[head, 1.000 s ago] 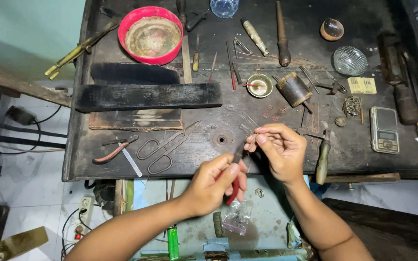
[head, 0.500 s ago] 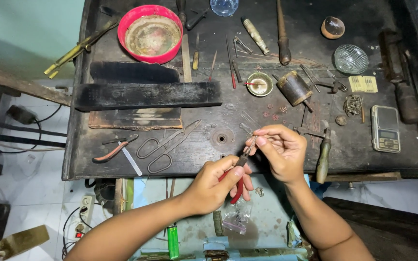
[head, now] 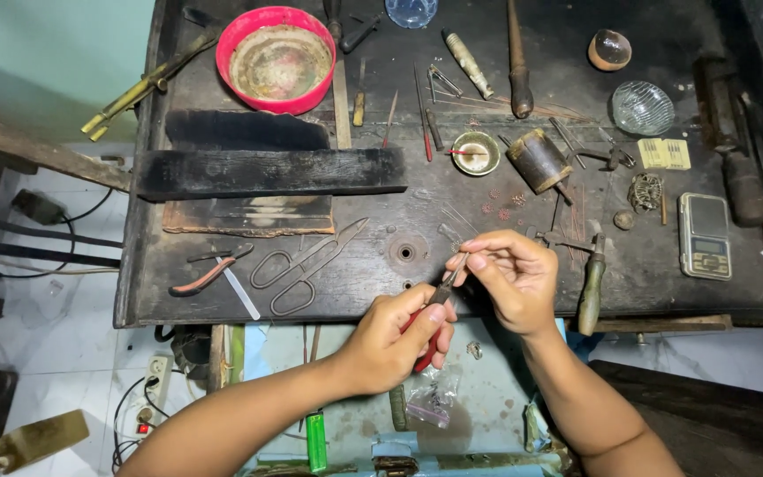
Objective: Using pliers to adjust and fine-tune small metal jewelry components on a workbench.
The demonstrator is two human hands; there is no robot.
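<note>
Both bare forearms come up from the near edge and converge toward the middle. The left hand (head: 395, 340) is curled into a loose fist, fingers wrapped, thumb laid along the top and pointing far-right. The right hand (head: 512, 278) sits just beyond it, wrist bent, its thumb and forefinger pinched together at the left, remaining fingers folded inward.

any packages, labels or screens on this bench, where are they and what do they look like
Pocket scale: right side of the bench, flat grey rectangle with a small screen.
Yellow card: above the scale, small pale rectangle with dark marks.
Clear plastic bag: below the left hand, small, crumpled, purple strip.
</note>
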